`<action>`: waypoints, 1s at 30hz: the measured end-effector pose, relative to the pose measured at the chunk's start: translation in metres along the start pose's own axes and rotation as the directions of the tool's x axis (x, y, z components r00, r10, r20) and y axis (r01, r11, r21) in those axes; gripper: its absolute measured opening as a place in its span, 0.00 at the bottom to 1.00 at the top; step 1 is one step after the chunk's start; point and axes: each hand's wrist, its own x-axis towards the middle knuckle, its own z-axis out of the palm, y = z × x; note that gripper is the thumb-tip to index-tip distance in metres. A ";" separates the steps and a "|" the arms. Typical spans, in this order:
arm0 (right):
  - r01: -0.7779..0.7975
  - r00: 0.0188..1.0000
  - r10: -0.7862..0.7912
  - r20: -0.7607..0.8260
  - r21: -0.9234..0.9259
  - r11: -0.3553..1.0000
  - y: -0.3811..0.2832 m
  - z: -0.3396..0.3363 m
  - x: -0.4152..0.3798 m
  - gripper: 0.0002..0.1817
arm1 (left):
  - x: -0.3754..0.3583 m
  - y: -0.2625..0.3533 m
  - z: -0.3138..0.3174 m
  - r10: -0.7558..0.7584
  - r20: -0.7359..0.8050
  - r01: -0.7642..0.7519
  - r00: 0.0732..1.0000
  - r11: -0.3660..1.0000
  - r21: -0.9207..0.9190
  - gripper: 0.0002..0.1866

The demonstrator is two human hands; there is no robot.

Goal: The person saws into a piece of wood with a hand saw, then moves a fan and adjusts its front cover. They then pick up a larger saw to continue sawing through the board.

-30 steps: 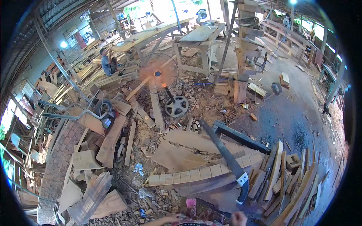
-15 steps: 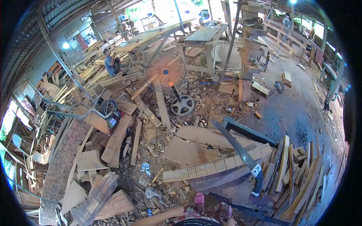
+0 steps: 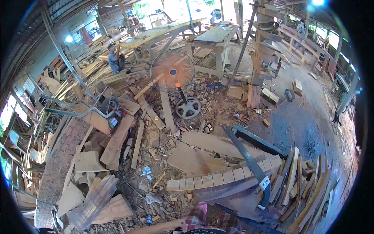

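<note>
The right hand has left view, the left hand's [image 3: 177, 224] fingers are unreadable, and the saw [image 3: 247, 158] points diagonally forward-left.

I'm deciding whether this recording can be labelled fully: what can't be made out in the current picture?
All in the head view:
Left hand: small, low in the picture against checked cloth; its fingers and any grip are unclear.
Right hand: not visible, apparently below the bottom edge.
Fan blades: blurred, too smeared to count.
Shirt lettering: cut off by the bottom edge.
Worker at upper left: too small to tell what, if anything, is held.
</note>
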 end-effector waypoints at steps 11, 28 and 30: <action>-0.555 0.813 0.549 -0.192 0.026 0.831 0.025 -0.039 0.002 0.24 | 0.064 0.002 0.086 -0.345 -0.179 0.355 0.921 0.934 0.028 0.47; 0.096 0.720 -0.514 -0.466 -0.667 0.739 0.016 -0.081 -0.009 0.19 | 0.134 0.054 0.125 -0.528 -0.486 0.525 0.697 0.837 -0.156 0.53; 0.117 0.712 -0.538 -0.452 -0.679 0.725 0.028 -0.080 -0.006 0.20 | 0.134 0.046 0.126 -0.531 -0.493 0.502 0.689 0.840 -0.204 0.54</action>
